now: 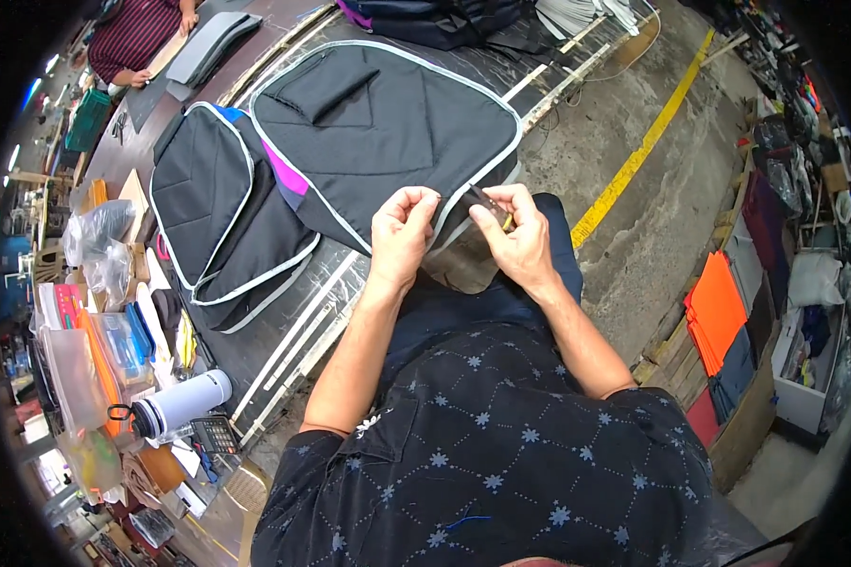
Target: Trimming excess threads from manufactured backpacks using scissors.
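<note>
My left hand (402, 236) is closed in a pinch at the near edge of a large black fabric bag piece (388, 123) with light grey edge binding and a magenta side. What the pinch holds, if anything, is too small to make out. Just to the right, my right hand (520, 241) grips a small dark object (487, 205) with a yellowish part; its kind is unclear. The two hands are a short gap apart, above my lap. Left of the large piece lies a smaller black bag piece (199, 194) with the same binding.
On the dark table's left stand a pale water bottle (194, 402), a calculator (215, 436) and clear plastic bags (104, 231). A person in a striped top (132, 42) works at the far left. Orange sheets (714, 312) stand at right, beyond the floor's yellow line (643, 146).
</note>
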Motion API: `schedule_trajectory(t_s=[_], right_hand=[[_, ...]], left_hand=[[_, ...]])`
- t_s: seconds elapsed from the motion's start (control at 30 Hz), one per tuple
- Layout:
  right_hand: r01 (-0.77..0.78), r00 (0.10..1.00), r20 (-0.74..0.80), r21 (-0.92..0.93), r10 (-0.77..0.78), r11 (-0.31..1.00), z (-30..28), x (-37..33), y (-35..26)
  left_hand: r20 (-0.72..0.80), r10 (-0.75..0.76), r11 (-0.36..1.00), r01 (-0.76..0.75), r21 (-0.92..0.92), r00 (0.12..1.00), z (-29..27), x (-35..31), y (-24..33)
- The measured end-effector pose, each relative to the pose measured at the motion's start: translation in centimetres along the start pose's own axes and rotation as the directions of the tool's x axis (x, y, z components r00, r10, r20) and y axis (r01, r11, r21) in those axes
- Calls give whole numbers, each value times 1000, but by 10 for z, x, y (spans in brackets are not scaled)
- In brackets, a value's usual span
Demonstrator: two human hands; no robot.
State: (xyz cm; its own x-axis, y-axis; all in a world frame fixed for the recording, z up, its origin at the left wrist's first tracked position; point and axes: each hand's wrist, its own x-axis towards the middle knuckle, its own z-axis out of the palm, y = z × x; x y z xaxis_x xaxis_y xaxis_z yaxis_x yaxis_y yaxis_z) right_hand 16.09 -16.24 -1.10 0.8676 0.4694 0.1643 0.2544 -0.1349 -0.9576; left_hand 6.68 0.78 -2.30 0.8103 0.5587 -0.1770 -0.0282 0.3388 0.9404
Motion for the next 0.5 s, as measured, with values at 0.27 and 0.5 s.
schedule_trajectory(t_s=[0.27, 0.5], right_hand=[[260, 965, 45, -335, -260, 906, -4, 0, -24], [284, 957, 83, -457, -278, 843, 2, 6, -31]], left_hand=[[-3, -6, 1000, 6, 5, 1000, 4, -1, -1], [0, 45, 999, -45, -12, 999, 11, -4, 0]])
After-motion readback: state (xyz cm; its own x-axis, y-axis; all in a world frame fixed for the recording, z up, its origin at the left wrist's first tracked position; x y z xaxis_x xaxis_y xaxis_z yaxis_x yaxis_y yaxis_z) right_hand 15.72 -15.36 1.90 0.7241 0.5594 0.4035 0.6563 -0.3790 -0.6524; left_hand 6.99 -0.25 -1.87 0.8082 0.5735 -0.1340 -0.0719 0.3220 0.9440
